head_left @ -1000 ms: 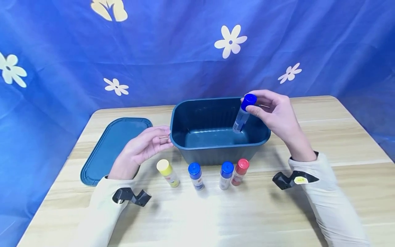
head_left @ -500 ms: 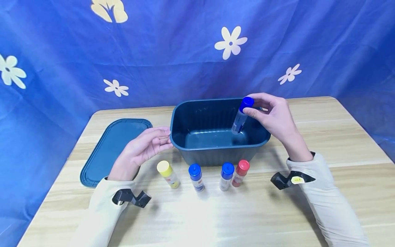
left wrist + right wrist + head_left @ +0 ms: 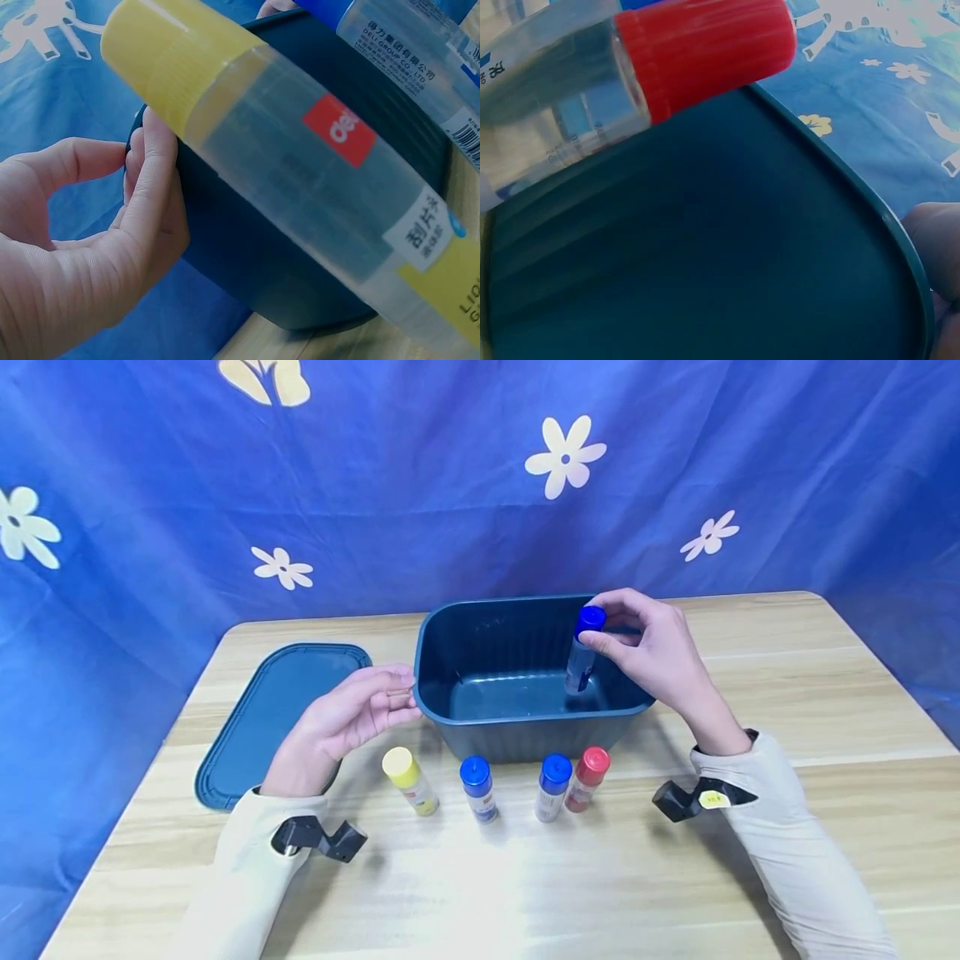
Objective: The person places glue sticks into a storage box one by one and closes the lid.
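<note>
In the head view my right hand [image 3: 663, 652] pinches a clear liquid glue bottle with a blue cap [image 3: 592, 618], held nearly upright inside the right end of a dark teal plastic bin [image 3: 517, 739]. My left hand [image 3: 348, 714] touches the bin's left end from outside, its fingers gently bent at the rim. Before the bin stand a yellow-capped glue bottle [image 3: 411, 781], two more blue-capped ones [image 3: 478, 788] and a red-capped bottle [image 3: 588, 779]. Close up, the yellow cap [image 3: 172, 64] crosses the left wrist view and the red cap [image 3: 712, 56] the right one.
A dark teal lid [image 3: 281, 710] lies flat on the wooden table [image 3: 795, 693], left of the bin and partly behind my left forearm. Blue cloth [image 3: 420, 468] with white flowers hangs behind the table's far edge.
My right hand has moved down and slightly left, lowering the blue-capped glue bottle further into the bin and bringing it more upright. The left hand keeps its place at the rim.
</note>
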{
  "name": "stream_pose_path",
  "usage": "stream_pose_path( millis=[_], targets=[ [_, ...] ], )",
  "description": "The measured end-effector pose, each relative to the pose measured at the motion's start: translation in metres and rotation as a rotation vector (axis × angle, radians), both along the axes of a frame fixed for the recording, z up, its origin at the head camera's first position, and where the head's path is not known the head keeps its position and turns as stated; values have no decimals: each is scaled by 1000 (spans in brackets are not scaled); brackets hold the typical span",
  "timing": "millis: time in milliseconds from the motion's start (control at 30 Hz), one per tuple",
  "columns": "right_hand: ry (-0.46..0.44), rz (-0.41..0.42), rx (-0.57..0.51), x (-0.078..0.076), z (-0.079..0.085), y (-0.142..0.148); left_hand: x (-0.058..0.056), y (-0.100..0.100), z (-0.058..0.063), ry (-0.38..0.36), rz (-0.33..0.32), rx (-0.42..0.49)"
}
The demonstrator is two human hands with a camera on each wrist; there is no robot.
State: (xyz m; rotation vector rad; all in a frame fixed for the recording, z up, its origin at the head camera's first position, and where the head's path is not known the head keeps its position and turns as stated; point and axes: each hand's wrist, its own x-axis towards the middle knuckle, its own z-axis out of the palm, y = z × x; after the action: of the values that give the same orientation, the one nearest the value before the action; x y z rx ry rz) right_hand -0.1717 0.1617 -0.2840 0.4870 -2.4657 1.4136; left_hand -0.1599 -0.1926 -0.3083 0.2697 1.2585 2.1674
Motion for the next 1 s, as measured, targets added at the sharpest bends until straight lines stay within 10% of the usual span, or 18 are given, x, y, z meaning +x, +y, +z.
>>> stream_pose_path(
  millis=[1000],
  targets=[
    [99, 31, 253, 2, -4, -1, 2, 1, 1, -3, 30, -39]
  ],
)
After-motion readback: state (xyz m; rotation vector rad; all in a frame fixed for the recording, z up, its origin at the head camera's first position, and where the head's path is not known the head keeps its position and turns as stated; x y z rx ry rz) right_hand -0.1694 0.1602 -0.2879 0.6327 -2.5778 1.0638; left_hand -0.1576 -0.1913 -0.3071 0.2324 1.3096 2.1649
